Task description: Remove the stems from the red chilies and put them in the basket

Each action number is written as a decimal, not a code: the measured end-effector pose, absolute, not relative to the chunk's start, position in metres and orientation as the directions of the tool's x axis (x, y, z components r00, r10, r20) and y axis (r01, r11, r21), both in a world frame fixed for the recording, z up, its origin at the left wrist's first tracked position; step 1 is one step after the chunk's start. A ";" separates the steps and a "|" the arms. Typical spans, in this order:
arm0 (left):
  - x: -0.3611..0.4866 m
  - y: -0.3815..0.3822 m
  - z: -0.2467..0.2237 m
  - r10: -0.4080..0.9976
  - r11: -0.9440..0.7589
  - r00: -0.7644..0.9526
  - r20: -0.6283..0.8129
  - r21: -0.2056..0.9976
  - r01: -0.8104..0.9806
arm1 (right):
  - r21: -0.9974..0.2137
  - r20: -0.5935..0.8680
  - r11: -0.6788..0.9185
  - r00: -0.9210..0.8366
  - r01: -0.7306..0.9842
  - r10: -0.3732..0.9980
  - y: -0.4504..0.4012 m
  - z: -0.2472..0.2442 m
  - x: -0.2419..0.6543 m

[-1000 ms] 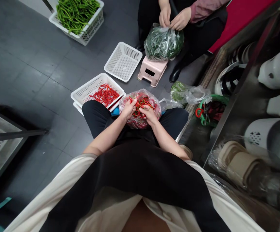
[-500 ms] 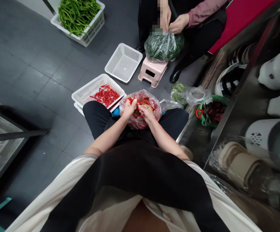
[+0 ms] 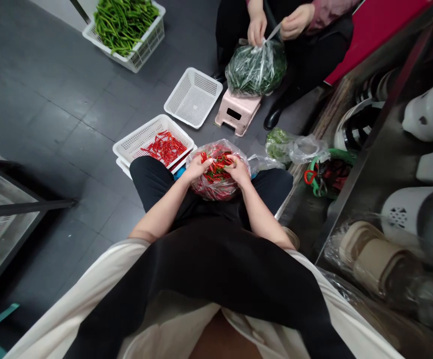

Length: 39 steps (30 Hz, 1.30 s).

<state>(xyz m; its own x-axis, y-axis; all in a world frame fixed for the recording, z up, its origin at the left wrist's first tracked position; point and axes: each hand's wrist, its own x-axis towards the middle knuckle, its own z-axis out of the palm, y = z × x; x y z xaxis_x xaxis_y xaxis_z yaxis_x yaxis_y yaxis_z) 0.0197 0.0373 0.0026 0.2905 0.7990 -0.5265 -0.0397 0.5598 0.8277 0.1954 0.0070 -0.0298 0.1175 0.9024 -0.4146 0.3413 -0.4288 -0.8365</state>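
Many red chilies (image 3: 216, 175) fill a clear bag (image 3: 216, 192).
The left hand (image 3: 197, 168) and right hand (image 3: 239, 171) grasp chilies in its mouth; a white basket (image 3: 136, 140) sits left of the left hand.

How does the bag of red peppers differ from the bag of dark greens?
The pepper bag is open, the greens bag gathered at its neck. The pepper bag sits between the knees; the greens bag rests on a pink stool. Red fills the pepper bag, dark green the greens bag. Both are clear plastic.
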 end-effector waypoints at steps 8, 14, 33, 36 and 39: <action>-0.006 0.047 0.018 0.532 0.660 0.678 -0.508 0.750 0.044 | -0.881 -0.439 -0.466 -0.235 -0.077 0.867 0.026 0.003 0.189; -0.006 0.049 0.013 0.530 0.547 0.653 -0.541 0.807 0.224 | -0.865 -0.493 -0.500 -0.258 0.044 0.831 0.028 0.000 0.175; 0.011 0.039 0.009 0.799 0.042 0.530 -0.285 0.905 0.423 | -0.797 -0.548 -0.561 -0.124 -0.222 0.828 0.021 -0.008 0.176; 0.002 0.041 0.008 0.814 0.190 0.491 -0.311 0.941 0.280 | -0.822 -0.537 -0.540 -0.070 -0.182 0.841 0.017 -0.014 0.191; -0.006 0.042 0.008 0.855 0.334 0.377 -0.357 0.934 0.126 | -0.897 -0.439 -0.438 -0.011 0.057 0.898 0.006 -0.021 0.197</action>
<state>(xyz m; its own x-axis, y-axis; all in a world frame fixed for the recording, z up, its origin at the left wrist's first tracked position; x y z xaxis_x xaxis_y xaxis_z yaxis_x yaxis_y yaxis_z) -0.0059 0.0425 0.0077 0.3769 0.8547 -0.3568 0.1262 0.3343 0.9340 0.1966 0.0064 -0.0208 -0.0108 0.8985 -0.4389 0.0569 -0.4376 -0.8973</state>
